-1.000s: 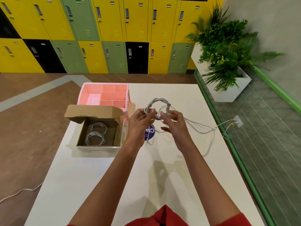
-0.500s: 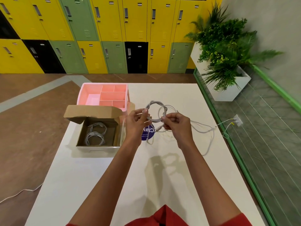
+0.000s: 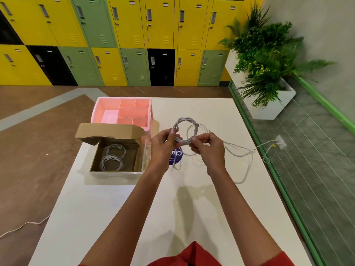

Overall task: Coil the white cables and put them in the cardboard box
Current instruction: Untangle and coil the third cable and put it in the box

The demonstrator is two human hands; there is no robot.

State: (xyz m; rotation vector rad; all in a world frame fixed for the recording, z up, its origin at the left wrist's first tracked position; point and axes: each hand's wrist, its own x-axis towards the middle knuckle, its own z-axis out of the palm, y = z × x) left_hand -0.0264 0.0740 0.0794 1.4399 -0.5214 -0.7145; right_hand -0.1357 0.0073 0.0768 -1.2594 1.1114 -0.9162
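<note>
Now, above the white surface (image 3: 119, 208), my left hand (image 3: 163, 144) pinches the white cable coil (image 3: 184, 119) at its lower left and my right hand (image 3: 208, 148) pinches its lower right, with the loose tail trailing right across the surface. Further left, the open cardboard box (image 3: 109, 131) holds two coiled cables (image 3: 112, 162). The pink organizer (image 3: 123, 112) stands just behind it.

The cardboard box (image 3: 115, 171) lies open above, flap (image 3: 109, 130) and pink organizer (image 3: 132, 113) behind.

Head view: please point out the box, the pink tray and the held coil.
Box (image 3: 109, 131): head view, on its open flap.
Pink tray (image 3: 107, 105): head view, on its left compartment's back wall.
Coil (image 3: 185, 119): head view, on the loop's top arc.
</note>
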